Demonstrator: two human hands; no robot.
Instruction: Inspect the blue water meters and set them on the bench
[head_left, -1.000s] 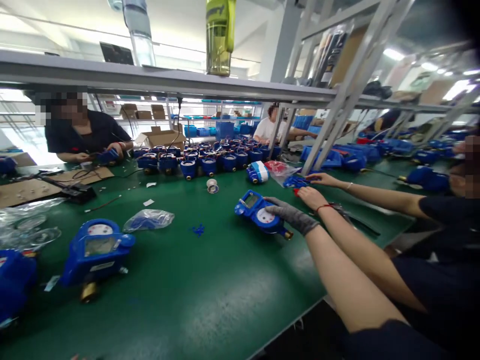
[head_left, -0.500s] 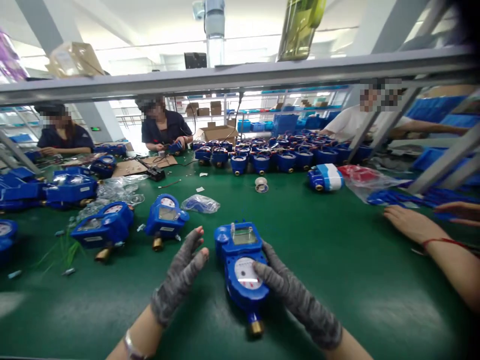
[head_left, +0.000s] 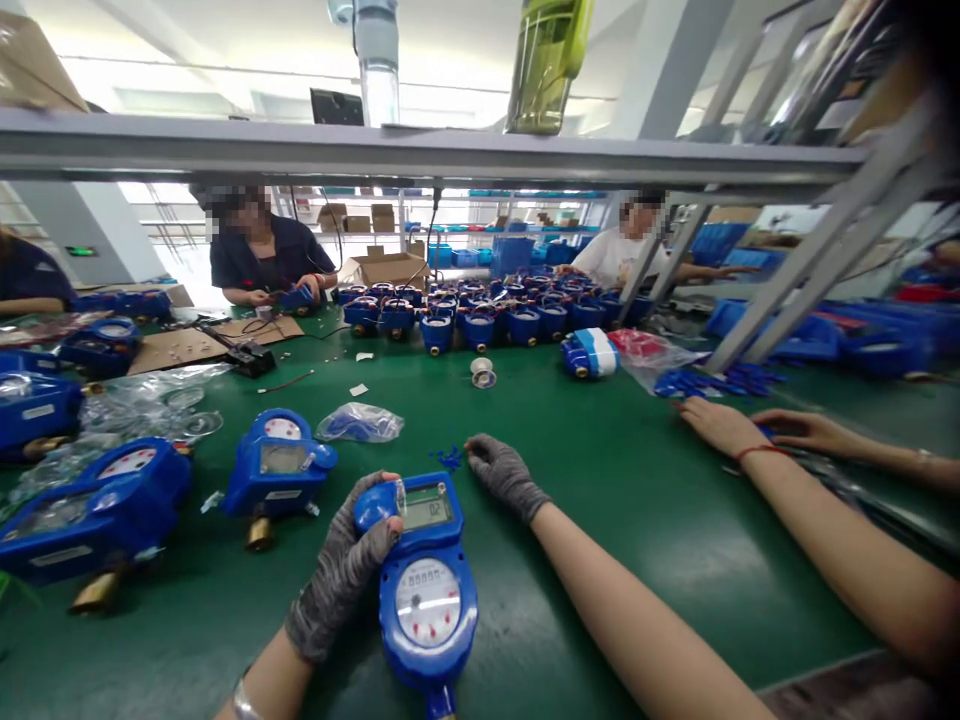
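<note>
A blue water meter (head_left: 425, 585) with a small display and a white dial lies on the green table (head_left: 600, 520) right in front of me. My left hand (head_left: 346, 570), in a grey fingerless glove, grips its upper left corner. My right hand (head_left: 504, 472), also gloved, reaches forward with its fingers curled down at a little heap of small blue parts (head_left: 450, 458). What the fingertips pinch, if anything, is too small to see.
Two more blue meters (head_left: 276, 472) lie to my left beside clear plastic bags (head_left: 360, 424). A row of blue meter bodies (head_left: 480, 322) stands at the far edge. A neighbour's hands (head_left: 720, 425) rest on the right. Other people sit across the table.
My left hand has taken hold of the meter's top corner and the meter has come nearer. My right hand has left the meter and stretched forward to the small blue parts.
</note>
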